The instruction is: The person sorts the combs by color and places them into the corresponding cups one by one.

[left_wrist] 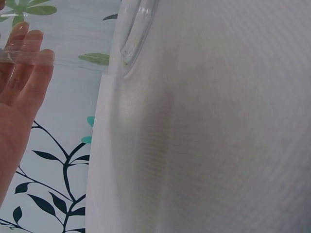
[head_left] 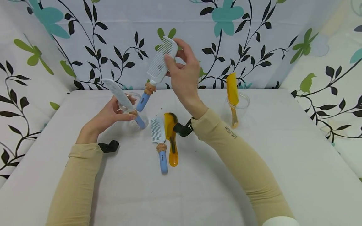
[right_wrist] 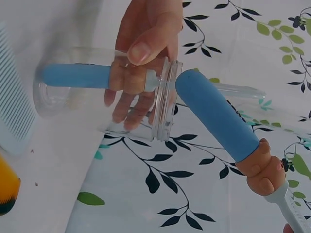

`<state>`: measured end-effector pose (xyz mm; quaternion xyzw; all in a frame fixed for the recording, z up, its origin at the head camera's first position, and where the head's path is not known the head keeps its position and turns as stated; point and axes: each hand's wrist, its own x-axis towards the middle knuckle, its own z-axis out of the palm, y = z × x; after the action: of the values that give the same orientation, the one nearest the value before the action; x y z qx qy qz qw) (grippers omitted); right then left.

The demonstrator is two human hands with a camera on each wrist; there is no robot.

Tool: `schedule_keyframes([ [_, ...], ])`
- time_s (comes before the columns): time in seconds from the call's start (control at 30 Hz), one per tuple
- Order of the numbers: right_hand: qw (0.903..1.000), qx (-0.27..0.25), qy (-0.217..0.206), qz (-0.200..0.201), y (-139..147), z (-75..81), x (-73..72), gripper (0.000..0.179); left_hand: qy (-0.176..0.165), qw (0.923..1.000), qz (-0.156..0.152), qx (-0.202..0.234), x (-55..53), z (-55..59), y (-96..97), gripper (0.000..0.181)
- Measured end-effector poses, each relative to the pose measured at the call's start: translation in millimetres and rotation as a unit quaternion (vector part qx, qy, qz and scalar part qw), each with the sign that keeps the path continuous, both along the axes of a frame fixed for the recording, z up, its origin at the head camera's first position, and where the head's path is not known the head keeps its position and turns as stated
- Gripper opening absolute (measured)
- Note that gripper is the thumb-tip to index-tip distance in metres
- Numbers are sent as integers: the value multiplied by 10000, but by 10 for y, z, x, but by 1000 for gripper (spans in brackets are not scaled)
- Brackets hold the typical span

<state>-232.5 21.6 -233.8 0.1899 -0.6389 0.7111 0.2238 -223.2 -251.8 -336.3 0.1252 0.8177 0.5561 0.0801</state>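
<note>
My left hand [head_left: 106,114] grips a clear jar [right_wrist: 167,104] around its side, thumb in front and fingers behind. The jar leans, and a pale blue comb [head_left: 118,94] with a blue handle and brown bear figure stands in it, handle down. My right hand [head_left: 185,75] pinches a second such comb [head_left: 159,67] by its toothed end. This comb's blue handle [right_wrist: 218,116] points down, its tip at the jar's mouth; whether they touch, I cannot tell. In the left wrist view, only part of the left hand [left_wrist: 22,97] shows, partly behind clear plastic.
Between the forearms, a pale blue comb [head_left: 159,141] and an amber-and-black comb [head_left: 172,138] lie side by side on the white table [head_left: 135,194]. At the right stands another clear jar [head_left: 246,102] holding a yellow comb [head_left: 232,91]. Patterned cloth [head_left: 121,18] walls the back.
</note>
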Motion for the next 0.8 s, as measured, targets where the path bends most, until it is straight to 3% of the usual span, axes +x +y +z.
schedule_keyframes([
  [0.4,9991,-159,386,-68,-73,37,-6,46,-12,10000,35,-45,5,8,-9,75],
  [0.63,9996,73,269,-96,-187,8,29,47,-169,9998,74,-113,23,11,-22,80],
  [0.8,9974,87,673,-242,-266,-13,41,44,-198,9996,95,-165,21,23,-10,83],
])
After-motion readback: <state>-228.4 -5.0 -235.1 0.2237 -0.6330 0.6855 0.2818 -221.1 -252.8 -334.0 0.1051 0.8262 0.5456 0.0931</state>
